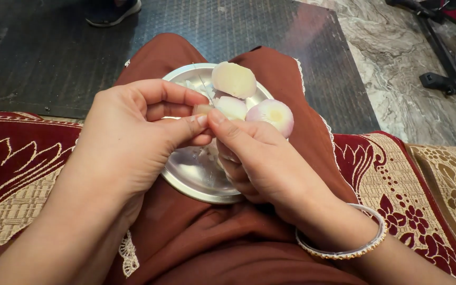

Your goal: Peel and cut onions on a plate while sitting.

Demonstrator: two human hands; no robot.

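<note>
A round steel plate rests on my lap, on the brown cloth. At its far side lie peeled pale onion pieces: a cut half, a second piece and a rounded pinkish one. My left hand pinches a small pale piece between thumb and forefinger above the plate. My right hand meets it from the right; its thumb tip presses on the same piece and its fingers curl underneath. A thin silvery sliver sticks up behind the fingertips; I cannot tell whether it is a blade.
I sit on a red and gold patterned cover. A dark mat lies ahead on the marble floor, with another person's shoe at its far edge. Black stand legs are at the upper right. My right wrist wears a bangle.
</note>
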